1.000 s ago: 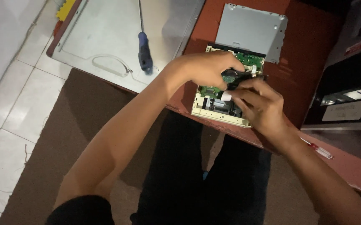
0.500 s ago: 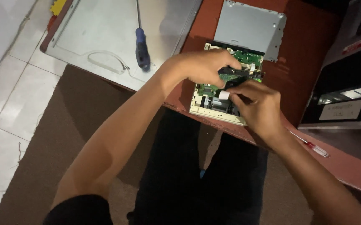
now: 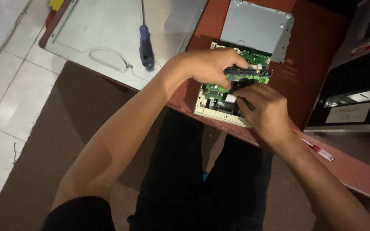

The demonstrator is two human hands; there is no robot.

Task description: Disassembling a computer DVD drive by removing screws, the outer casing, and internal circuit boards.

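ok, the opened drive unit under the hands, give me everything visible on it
The opened drive unit is a cream, box-like frame lying flat at the near edge of the reddish-brown table, its cover off. A green circuit board with a dark connector strip shows inside. The left hand grips the strip; the right hand fingers a small white part.

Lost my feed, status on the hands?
Left hand gripping green circuit board. Right hand on opened drive. Nothing blocking.
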